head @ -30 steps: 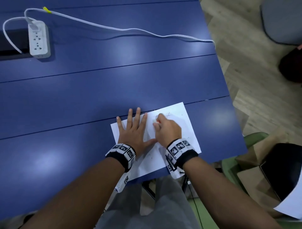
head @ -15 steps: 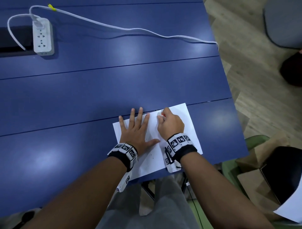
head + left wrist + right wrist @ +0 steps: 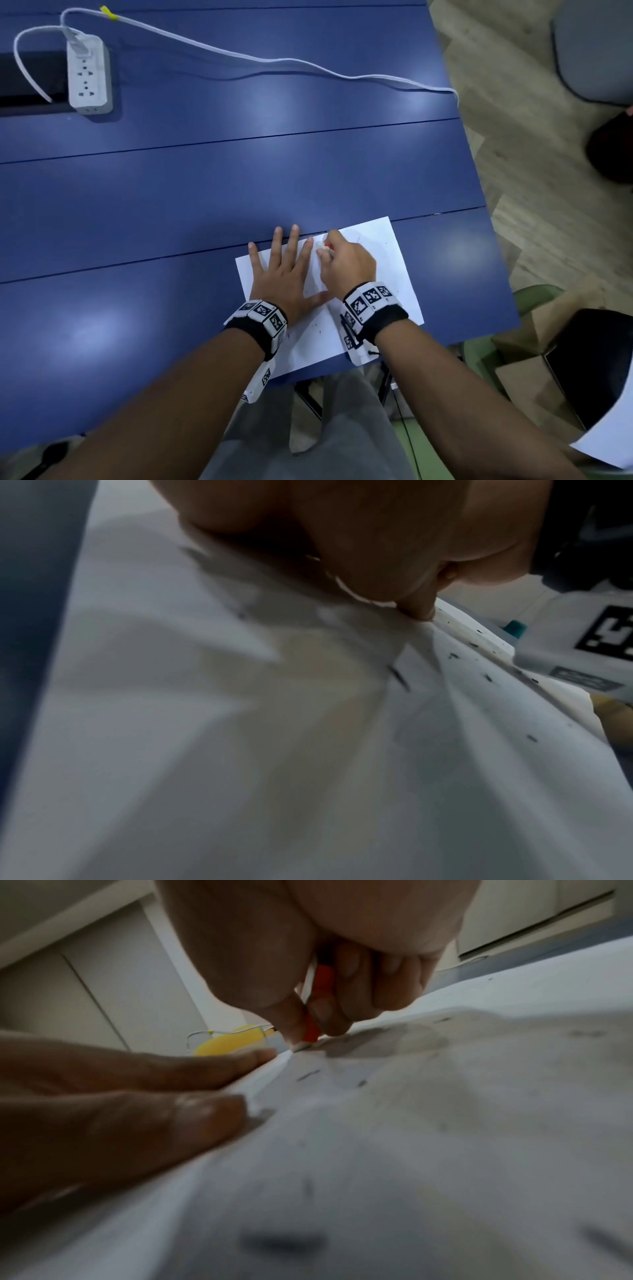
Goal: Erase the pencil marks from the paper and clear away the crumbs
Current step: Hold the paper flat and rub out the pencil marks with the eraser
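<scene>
A white sheet of paper [image 3: 394, 274] lies near the front right corner of the blue table [image 3: 239, 171]. My left hand [image 3: 284, 274] lies flat on the sheet's left part, fingers spread and straight. My right hand [image 3: 342, 260] pinches a white eraser with an orange sleeve [image 3: 316, 1010] and presses its tip on the paper near the far edge, beside my left forefinger. Dark eraser crumbs [image 3: 486, 676] are scattered over the paper [image 3: 274, 750], and faint pencil marks [image 3: 358, 240] show to the right of the hand.
A white power strip [image 3: 89, 78] sits at the table's far left, its cable [image 3: 274, 61] running across to the right edge. Beyond the right edge are wooden floor, a green chair [image 3: 534, 298] and cardboard boxes [image 3: 520, 359]. My lap is under the front edge.
My right hand has slid the eraser up the sheet, toward its far edge. The left hand stays flat on the paper.
</scene>
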